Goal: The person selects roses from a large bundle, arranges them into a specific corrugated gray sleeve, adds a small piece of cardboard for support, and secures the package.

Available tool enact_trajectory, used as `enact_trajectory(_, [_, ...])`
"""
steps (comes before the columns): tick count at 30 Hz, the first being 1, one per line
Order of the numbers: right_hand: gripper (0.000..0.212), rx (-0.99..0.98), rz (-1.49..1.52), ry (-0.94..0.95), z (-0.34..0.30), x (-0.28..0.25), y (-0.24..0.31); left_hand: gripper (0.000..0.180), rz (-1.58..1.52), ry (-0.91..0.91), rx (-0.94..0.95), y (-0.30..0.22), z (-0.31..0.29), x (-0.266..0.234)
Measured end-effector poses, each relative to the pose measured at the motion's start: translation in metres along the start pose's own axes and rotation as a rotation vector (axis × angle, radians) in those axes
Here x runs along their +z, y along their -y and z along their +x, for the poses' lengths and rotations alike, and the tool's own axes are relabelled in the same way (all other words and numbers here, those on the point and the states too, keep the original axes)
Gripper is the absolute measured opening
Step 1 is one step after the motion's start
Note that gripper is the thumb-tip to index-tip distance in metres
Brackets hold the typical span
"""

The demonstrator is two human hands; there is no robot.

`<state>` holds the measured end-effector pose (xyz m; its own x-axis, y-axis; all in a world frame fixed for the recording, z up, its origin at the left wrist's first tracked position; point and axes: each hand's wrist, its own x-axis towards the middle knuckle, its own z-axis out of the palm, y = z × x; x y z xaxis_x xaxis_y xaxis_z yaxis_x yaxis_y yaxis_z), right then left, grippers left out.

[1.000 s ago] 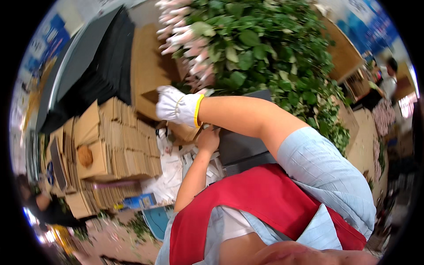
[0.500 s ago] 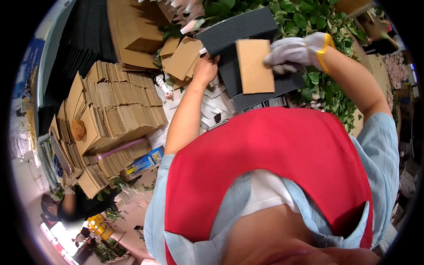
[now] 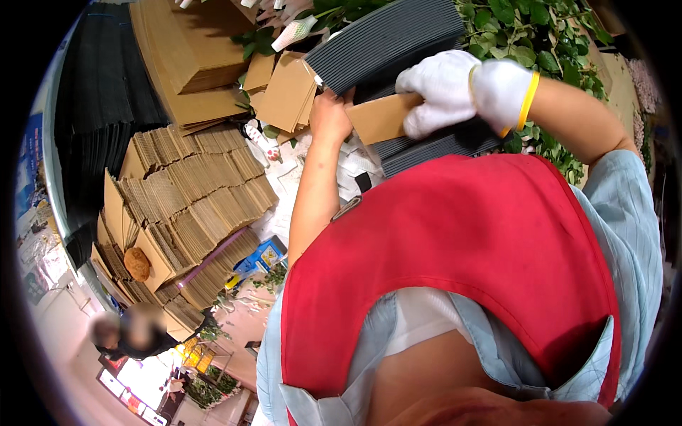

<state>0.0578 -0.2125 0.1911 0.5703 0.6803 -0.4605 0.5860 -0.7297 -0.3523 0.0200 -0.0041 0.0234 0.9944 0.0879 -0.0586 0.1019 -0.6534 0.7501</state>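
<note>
My right hand (image 3: 444,92), in a white glove with a yellow cuff, is closed on the right end of a small brown cardboard piece (image 3: 376,121). The cardboard is tilted, its left end close beside my left hand (image 3: 331,117). My bare left hand is closed at the left edge of a dark grey corrugated sheet (image 3: 387,46), some of its fingers hidden. More of the dark corrugated material lies under the cardboard and my right hand. Loose cardboard pieces (image 3: 284,92) lie just left of my left hand.
Stacked cardboard pieces (image 3: 202,192) stand at the left, with a brown lump (image 3: 137,264) on them. Behind are black sheets (image 3: 96,85) and large brown cardboard (image 3: 192,50). Leafy stems (image 3: 533,42) spread at the far right. Another person (image 3: 135,330) is at the lower left.
The cardboard piece in my right hand has moved left and tilted from nearly upright to slanting, toward my left hand. My left hand stays at the corrugated sheet's edge.
</note>
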Motion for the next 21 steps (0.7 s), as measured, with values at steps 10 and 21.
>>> enact_trajectory(10, [0.047, 0.354, 0.686, 0.382, -0.068, -0.060, -0.048, 0.029, 0.065, 0.003, -0.087, -0.013, -0.005, -0.009])
enact_trajectory(21, [0.035, 0.331, 0.711, 0.314, 0.025, 0.040, -0.049, 0.027, 0.085, 0.013, -0.005, -0.007, -0.002, -0.009])
